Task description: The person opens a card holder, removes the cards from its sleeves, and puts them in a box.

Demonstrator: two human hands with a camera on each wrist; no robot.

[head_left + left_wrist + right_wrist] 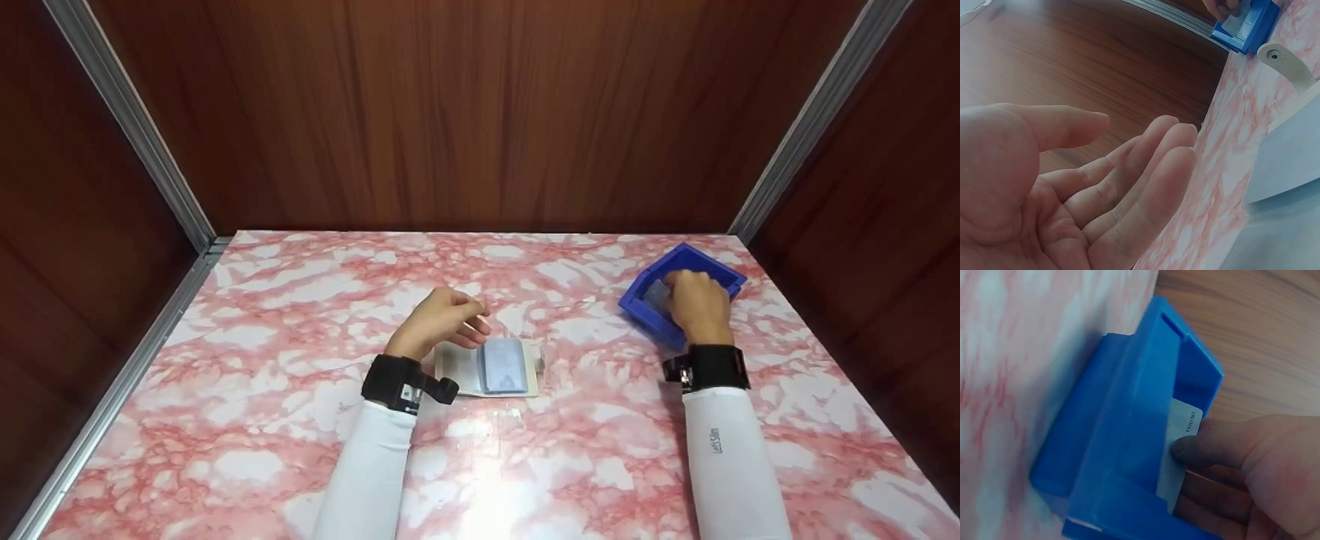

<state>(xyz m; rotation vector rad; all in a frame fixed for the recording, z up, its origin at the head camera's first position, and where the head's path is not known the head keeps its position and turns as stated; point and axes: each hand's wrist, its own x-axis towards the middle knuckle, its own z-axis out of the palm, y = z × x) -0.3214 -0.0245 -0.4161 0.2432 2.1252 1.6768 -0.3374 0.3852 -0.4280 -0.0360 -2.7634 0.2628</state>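
Observation:
My right hand (pixel 697 304) reaches into a blue plastic bin (pixel 651 309) at the right of the table. Between thumb and fingers it pinches a pale card (pixel 1179 433) with small printed letters near one corner. My left hand (pixel 446 319) is held over an open card holder (pixel 531 367) with clear plastic sleeves, its fingers loosely bent and nothing in them. In the left wrist view the holder's strap (pixel 1286 64) with a metal snap sticks out toward the bin. The left palm faces the camera there, apart from the sleeves (pixel 1292 152).
The table (pixel 247 420) has a red and white marbled top. Dark brown wood panels (pixel 480 112) with grey metal rails (pixel 810 120) stand at the back and both sides. Each wrist wears a black strapped camera (pixel 394 382).

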